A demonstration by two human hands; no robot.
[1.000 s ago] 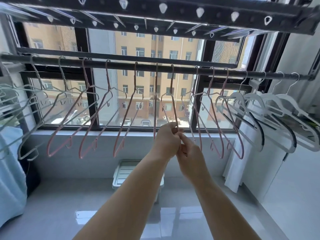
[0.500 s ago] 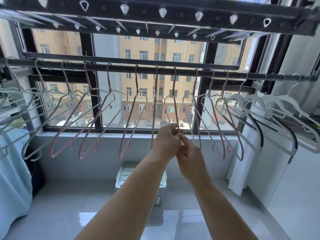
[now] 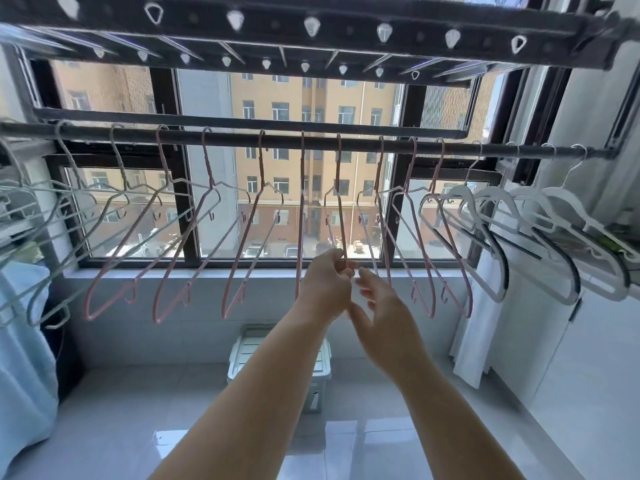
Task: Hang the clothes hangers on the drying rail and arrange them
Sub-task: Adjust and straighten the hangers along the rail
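Hanging along the drying rail (image 3: 225, 136): grey hangers (image 3: 114, 202) at left, pink hangers (image 3: 209, 168) mid-rail, white hangers (image 3: 498, 202) at right. Pinched low by the left hand (image 3: 329, 285), one pink hanger (image 3: 341, 220); just right, the right hand (image 3: 384, 306) loose, fingers apart, holding nothing. Likely risks: tugging sideways, snagging the close neighbour (image 3: 382, 174), unhooking either.

The left forearm (image 3: 263, 393) and right forearm (image 3: 446, 410), both bare, reach up and forward, converging. The left hand (image 3: 327, 285) has its fingers curled, pinching the lower wire of a pink hanger (image 3: 341, 209) at its fingertips. The right hand (image 3: 381, 306) is close beside it, slightly lower on its right, with fingers loosely spread, blurred, holding nothing.
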